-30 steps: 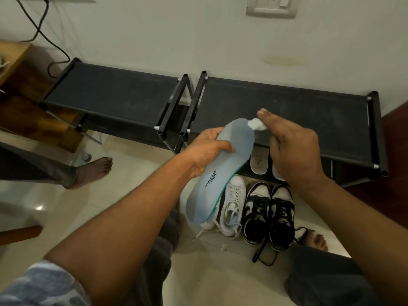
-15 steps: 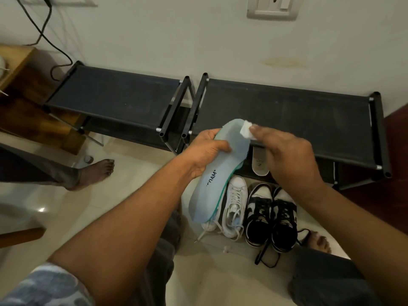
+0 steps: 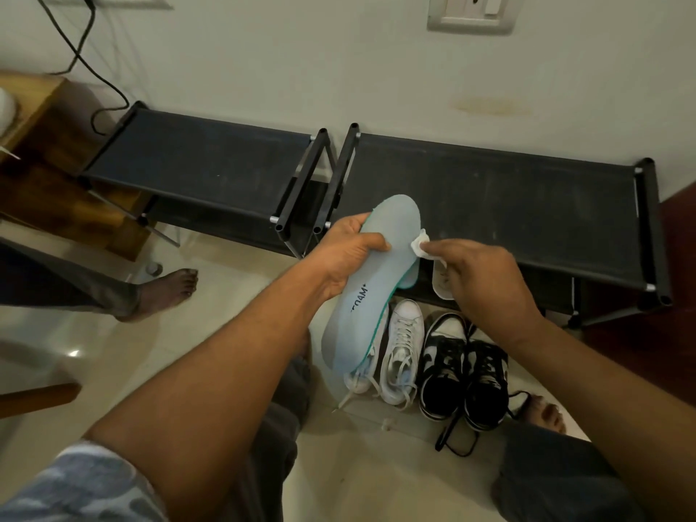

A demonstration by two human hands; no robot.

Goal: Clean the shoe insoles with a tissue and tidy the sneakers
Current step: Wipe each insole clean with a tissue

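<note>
My left hand grips a pale blue insole by its left edge, toe end pointing up and away, with a green rim showing underneath. My right hand pinches a small white tissue and presses it against the insole's right edge near the toe. Below the insole, a pair of white sneakers stands on the floor, partly hidden by the insole. A black-and-white pair of sneakers stands right beside them. A white insole lies behind my right hand, mostly hidden.
Two low black shoe racks stand side by side against the wall. A wooden cabinet is at the left with a black cable above. Another person's bare foot rests on the tiled floor at left. My own foot is by the black sneakers.
My right hand has drawn the tissue down from the insole's toe tip along its right edge. My left hand keeps its grip on the insole.
</note>
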